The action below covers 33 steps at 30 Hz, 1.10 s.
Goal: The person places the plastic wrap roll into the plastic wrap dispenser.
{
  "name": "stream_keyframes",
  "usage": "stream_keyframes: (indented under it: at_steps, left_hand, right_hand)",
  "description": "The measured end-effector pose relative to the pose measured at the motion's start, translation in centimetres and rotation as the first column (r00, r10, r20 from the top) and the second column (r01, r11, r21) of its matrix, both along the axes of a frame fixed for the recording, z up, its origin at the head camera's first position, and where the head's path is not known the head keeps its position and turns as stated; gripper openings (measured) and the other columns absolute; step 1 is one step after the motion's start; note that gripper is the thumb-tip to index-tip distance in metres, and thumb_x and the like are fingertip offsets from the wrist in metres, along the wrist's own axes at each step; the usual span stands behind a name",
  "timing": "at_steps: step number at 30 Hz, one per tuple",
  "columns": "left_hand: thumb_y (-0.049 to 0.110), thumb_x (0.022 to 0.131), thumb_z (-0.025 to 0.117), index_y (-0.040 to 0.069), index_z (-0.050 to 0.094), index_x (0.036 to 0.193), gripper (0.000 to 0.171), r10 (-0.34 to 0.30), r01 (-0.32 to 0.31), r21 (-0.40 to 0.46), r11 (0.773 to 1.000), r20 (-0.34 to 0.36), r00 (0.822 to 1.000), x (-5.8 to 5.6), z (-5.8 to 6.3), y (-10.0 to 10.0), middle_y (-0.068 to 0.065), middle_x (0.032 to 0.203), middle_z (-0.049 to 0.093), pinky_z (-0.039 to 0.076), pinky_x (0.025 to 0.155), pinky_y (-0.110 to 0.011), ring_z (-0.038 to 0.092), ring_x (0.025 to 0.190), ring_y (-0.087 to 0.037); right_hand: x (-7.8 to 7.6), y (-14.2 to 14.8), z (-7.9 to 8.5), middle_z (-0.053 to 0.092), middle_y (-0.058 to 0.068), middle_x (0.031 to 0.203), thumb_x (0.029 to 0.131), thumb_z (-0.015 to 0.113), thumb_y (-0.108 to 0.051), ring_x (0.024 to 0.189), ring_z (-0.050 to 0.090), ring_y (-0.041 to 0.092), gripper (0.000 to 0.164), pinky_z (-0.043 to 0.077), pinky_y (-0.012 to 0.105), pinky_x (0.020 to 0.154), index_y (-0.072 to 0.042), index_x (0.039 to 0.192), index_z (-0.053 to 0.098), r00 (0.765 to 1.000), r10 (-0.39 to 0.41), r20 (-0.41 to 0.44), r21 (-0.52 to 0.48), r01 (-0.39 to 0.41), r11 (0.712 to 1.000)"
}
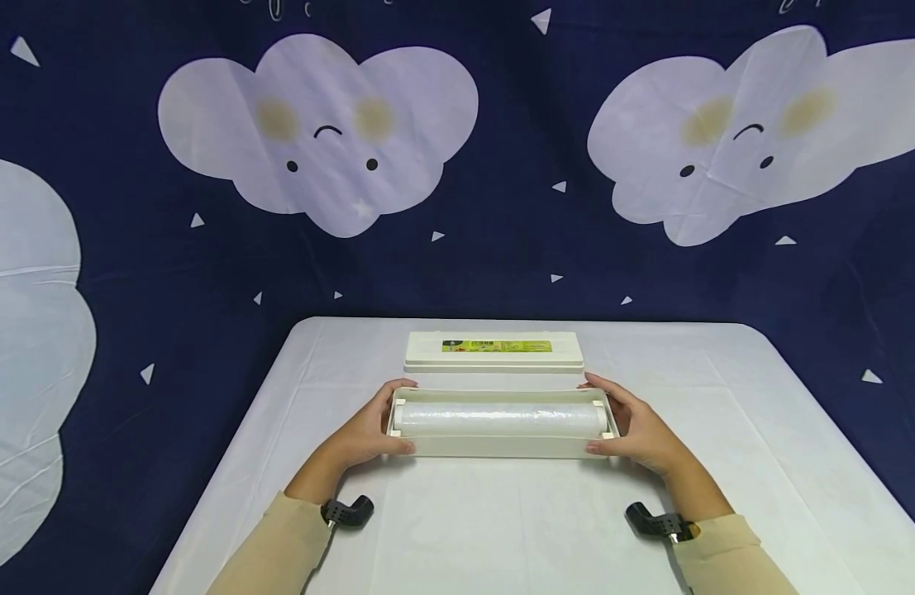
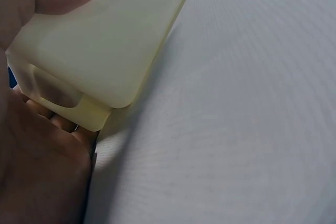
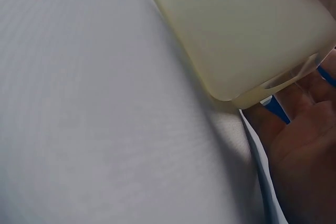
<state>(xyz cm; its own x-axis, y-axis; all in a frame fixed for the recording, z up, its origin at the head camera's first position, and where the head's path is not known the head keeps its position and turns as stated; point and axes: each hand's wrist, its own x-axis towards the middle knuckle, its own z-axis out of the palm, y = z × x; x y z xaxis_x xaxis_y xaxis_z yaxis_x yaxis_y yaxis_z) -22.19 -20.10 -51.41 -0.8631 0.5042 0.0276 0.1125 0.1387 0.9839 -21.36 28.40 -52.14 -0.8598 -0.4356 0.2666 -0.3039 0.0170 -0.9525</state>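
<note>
In the head view a long cream plastic wrap dispenser box (image 1: 502,447) lies crosswise in front of me with its top off. Inside it sits a roll of cling film (image 1: 494,419), held between white end pieces. My left hand (image 1: 369,428) grips the box's left end, thumb on the front wall and fingers round the back. My right hand (image 1: 639,430) grips the right end the same way. Each wrist view shows the box end, with a cut-out slot, between thumb and fingers. Behind the box lies its cream lid (image 1: 494,361) with a green and yellow label.
A white cloth covers the table (image 1: 502,529), whose rounded far corners meet a dark blue curtain (image 1: 517,273) printed with clouds and triangles. Black wrist camera mounts (image 1: 350,512) sit on both forearms, by the beige sleeves (image 1: 278,549).
</note>
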Motion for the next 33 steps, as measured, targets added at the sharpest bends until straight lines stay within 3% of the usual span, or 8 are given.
stream_keyframes:
  at_steps: [11, 15, 21, 23, 25, 29, 31, 33]
  left_hand:
    - [0.001, 0.075, 0.092, 0.014, 0.029, 0.160, 0.108, -0.016, 0.016, -0.032, 0.999, -0.003, 1.000, -0.3, 0.0, -0.2, -0.022, 0.148, 0.044, 0.053, 0.097, -0.041, 0.056, 0.122, -0.035]
    - [0.004, 0.082, 0.088, 0.007, 0.025, 0.162, 0.102, -0.054, 0.051, -0.040, 0.998, -0.085, 0.995, -0.6, 0.3, -0.6, -0.022, 0.156, 0.040, 0.049, 0.102, -0.037, 0.050, 0.131, -0.038]
    - [0.006, 0.105, 0.059, -0.006, 0.023, 0.159, 0.065, -0.084, 0.088, 0.003, 0.996, -0.268, 0.960, -1.9, 0.7, -1.4, -0.029, 0.154, 0.042, 0.036, 0.112, -0.027, 0.040, 0.142, -0.048]
    - [0.005, 0.109, 0.052, -0.009, 0.028, 0.156, 0.055, -0.015, 0.029, 0.043, 0.999, -0.288, 0.957, -2.6, 0.9, -1.3, -0.031, 0.149, 0.046, 0.035, 0.113, -0.027, 0.042, 0.140, -0.049]
    - [0.004, 0.110, 0.049, -0.011, 0.034, 0.153, 0.048, 0.105, -0.085, 0.081, 0.993, -0.279, 0.955, -3.4, 1.4, -0.9, -0.031, 0.146, 0.050, 0.036, 0.113, -0.029, 0.045, 0.138, -0.047]
    - [0.004, 0.106, 0.059, -0.007, 0.045, 0.149, 0.046, 0.324, -0.303, 0.119, 0.946, -0.244, 0.914, -5.8, 1.6, -0.3, -0.026, 0.146, 0.052, 0.032, 0.118, -0.040, 0.044, 0.141, -0.039]
    - [0.007, 0.103, 0.067, -0.003, 0.047, 0.150, 0.052, 0.354, -0.350, 0.063, 0.935, -0.259, 0.899, -7.1, 1.2, -0.2, -0.022, 0.150, 0.051, 0.027, 0.121, -0.044, 0.040, 0.145, -0.036]
    - [0.012, 0.100, 0.073, 0.000, 0.047, 0.152, 0.059, 0.345, -0.361, -0.012, 0.933, -0.266, 0.900, -8.1, 1.3, 0.1, -0.018, 0.154, 0.049, 0.023, 0.122, -0.044, 0.036, 0.149, -0.033]
  right_hand:
    - [0.2, 0.1, 0.0, 0.038, 0.030, 0.155, 0.070, 0.091, 0.014, 0.131, 0.054, 0.019, 0.112, 0.053, 0.032, 0.097, 0.003, 0.162, 0.029, 0.998, -0.032, 0.053, 0.031, 0.031, 0.999]
    - [0.0, -0.1, -0.1, 0.039, 0.027, 0.157, 0.070, 0.091, 0.014, 0.131, 0.054, 0.020, 0.112, 0.053, 0.034, 0.097, 0.001, 0.163, 0.029, 0.997, -0.028, 0.066, 0.036, 0.025, 0.999]
    - [0.1, -0.2, 0.1, 0.039, 0.026, 0.157, 0.069, 0.092, 0.012, 0.131, 0.054, 0.020, 0.113, 0.053, 0.034, 0.098, -0.002, 0.164, 0.031, 0.996, -0.034, 0.080, 0.030, 0.031, 0.999]
    - [0.1, -0.2, 0.1, 0.039, 0.026, 0.157, 0.070, 0.092, 0.012, 0.131, 0.054, 0.020, 0.113, 0.054, 0.034, 0.097, -0.001, 0.163, 0.031, 0.996, -0.034, 0.077, 0.032, 0.031, 0.999]
    - [0.1, -0.1, 0.1, 0.040, 0.025, 0.156, 0.070, 0.092, 0.012, 0.130, 0.055, 0.020, 0.112, 0.054, 0.034, 0.096, 0.000, 0.163, 0.031, 0.997, -0.038, 0.073, 0.039, 0.035, 0.999]
    - [0.1, 0.1, 0.1, 0.041, 0.025, 0.156, 0.070, 0.092, 0.012, 0.128, 0.056, 0.020, 0.112, 0.055, 0.035, 0.095, 0.000, 0.163, 0.031, 0.996, -0.046, 0.072, 0.051, 0.042, 0.998]
    - [0.1, 0.1, 0.2, 0.040, 0.025, 0.156, 0.070, 0.091, 0.012, 0.127, 0.057, 0.020, 0.111, 0.055, 0.035, 0.094, 0.000, 0.163, 0.031, 0.996, -0.046, 0.075, 0.052, 0.042, 0.998]
    - [0.2, 0.2, 0.1, 0.040, 0.026, 0.156, 0.070, 0.091, 0.012, 0.127, 0.057, 0.020, 0.111, 0.056, 0.035, 0.094, 0.000, 0.163, 0.031, 0.996, -0.042, 0.074, 0.050, 0.039, 0.998]
